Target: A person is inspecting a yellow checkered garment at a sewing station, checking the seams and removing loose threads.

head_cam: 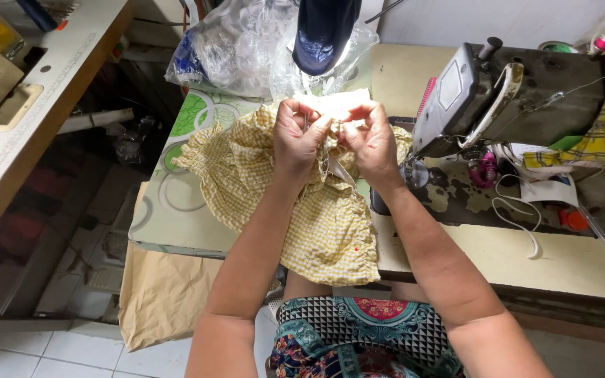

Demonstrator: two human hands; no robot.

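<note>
Fabric: yellow checked garment (330,210) draped over the table's near edge, left of the sewing machine (512,94). Left hand (299,136) and right hand (371,143) meet above it, fingers pinched shut on its raised top edge, equally near.

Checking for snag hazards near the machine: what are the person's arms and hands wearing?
Nothing that shows. Both forearms are bare to past the elbow, no sleeves in view. The left hand and right hand have no gloves; no watch or bracelet shows. Rings cannot be told.
</note>
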